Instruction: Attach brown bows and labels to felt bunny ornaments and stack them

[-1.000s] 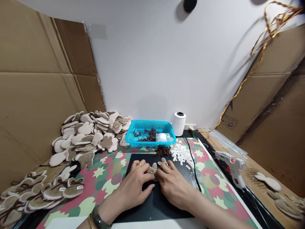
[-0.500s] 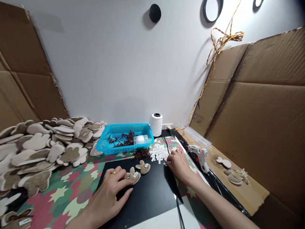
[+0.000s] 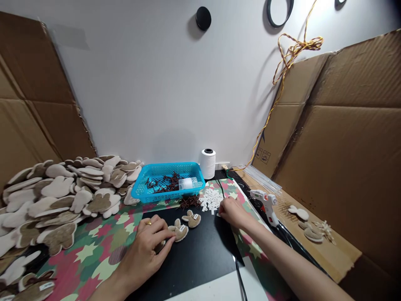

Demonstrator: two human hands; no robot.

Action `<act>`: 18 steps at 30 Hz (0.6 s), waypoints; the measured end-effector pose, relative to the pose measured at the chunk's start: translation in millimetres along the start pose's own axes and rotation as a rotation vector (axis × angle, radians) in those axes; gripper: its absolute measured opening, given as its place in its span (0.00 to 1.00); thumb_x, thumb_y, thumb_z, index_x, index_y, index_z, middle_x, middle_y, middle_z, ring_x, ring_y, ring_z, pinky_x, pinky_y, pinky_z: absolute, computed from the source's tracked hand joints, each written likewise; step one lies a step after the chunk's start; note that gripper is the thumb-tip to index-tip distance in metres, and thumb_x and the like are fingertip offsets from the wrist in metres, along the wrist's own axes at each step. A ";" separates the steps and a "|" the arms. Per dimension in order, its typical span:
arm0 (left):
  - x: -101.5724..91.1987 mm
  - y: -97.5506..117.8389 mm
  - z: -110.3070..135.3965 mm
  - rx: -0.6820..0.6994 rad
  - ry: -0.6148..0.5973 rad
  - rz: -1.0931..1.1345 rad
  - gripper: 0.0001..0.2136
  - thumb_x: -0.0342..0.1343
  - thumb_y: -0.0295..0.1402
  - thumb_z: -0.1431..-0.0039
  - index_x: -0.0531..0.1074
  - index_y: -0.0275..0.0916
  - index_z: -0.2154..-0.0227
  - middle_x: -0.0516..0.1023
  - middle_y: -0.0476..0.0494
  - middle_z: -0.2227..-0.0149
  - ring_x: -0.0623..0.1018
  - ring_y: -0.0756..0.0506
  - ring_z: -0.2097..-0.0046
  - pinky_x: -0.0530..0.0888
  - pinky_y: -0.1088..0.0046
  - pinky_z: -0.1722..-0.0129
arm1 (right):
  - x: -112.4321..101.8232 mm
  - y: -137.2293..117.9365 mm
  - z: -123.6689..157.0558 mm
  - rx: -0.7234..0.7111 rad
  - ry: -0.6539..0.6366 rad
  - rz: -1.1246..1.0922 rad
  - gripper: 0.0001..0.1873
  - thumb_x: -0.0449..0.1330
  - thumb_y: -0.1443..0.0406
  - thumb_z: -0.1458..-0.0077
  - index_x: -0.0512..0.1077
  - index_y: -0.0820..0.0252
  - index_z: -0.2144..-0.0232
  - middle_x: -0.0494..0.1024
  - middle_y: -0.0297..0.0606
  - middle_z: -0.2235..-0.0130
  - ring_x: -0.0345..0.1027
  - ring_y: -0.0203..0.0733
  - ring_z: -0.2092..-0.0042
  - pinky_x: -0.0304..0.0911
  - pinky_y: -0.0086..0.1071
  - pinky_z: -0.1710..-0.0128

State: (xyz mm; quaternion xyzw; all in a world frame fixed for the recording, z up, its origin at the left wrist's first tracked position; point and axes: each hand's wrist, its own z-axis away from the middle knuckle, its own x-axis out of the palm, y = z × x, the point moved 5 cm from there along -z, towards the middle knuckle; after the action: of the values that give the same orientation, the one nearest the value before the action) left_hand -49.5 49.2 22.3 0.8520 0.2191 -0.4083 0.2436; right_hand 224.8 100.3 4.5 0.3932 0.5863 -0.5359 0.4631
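Observation:
My left hand (image 3: 147, 253) lies on the black mat (image 3: 200, 259) with its fingers curled and the thumb drawn in. A small tan plush piece (image 3: 159, 246) shows between thumb and index finger, mostly hidden. Just beyond the fingertips lies a plush bunny head (image 3: 179, 231) bearing a white label, with a second labelled bunny head (image 3: 191, 219) behind it. My right hand (image 3: 233, 212) is at the near right edge of a pile of white labels (image 3: 211, 200). Its fingers are pinched together, and a white label (image 3: 218, 215) shows at the tips.
Dark brown bows (image 3: 189, 202) lie before a blue basket (image 3: 138, 193) holding more bows and a clear container. A thread cone (image 3: 208, 164) stands behind. Plush cutouts (image 3: 59, 188) are heaped left. On the right are a glue gun (image 3: 266, 205) and cardboard (image 3: 354, 138); a black cable crosses the mat.
The view has shifted slightly. My left thumb has moved in toward the index finger, and the tan piece now shows between them. My right hand stays by the labels, its fingers turned further down.

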 end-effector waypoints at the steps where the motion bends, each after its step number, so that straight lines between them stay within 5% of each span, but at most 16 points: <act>1: 0.0 -0.4 0.4 -0.008 -0.003 0.004 0.09 0.53 0.29 0.33 0.79 0.44 0.66 0.75 0.49 0.70 0.74 0.45 0.65 0.65 0.65 0.58 | -0.3 -0.6 0.4 -0.002 0.007 0.000 0.11 0.62 0.78 0.48 0.80 0.61 0.72 0.82 0.42 0.65 0.72 0.47 0.57 0.59 0.33 0.58; 7: 2.3 -4.9 3.7 -0.031 -0.014 0.014 0.10 0.53 0.29 0.32 0.78 0.44 0.66 0.75 0.48 0.69 0.74 0.45 0.63 0.65 0.64 0.57 | -3.3 -3.3 2.1 -0.001 0.027 -0.005 0.06 0.67 0.74 0.49 0.80 0.60 0.68 0.82 0.41 0.62 0.73 0.45 0.59 0.58 0.32 0.60; 18: -8.7 -1.4 -1.5 -0.027 0.076 0.002 0.10 0.53 0.30 0.33 0.80 0.43 0.66 0.75 0.49 0.71 0.74 0.46 0.66 0.66 0.66 0.60 | -5.3 -6.9 -6.4 0.024 -0.013 -0.036 0.10 0.64 0.80 0.53 0.77 0.62 0.76 0.80 0.39 0.71 0.72 0.44 0.65 0.56 0.32 0.64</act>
State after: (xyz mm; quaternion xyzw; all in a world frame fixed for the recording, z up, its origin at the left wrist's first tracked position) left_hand -54.4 49.7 29.8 0.8638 0.2327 -0.3722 0.2472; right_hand 218.9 106.0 11.4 0.3847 0.5838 -0.5536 0.4524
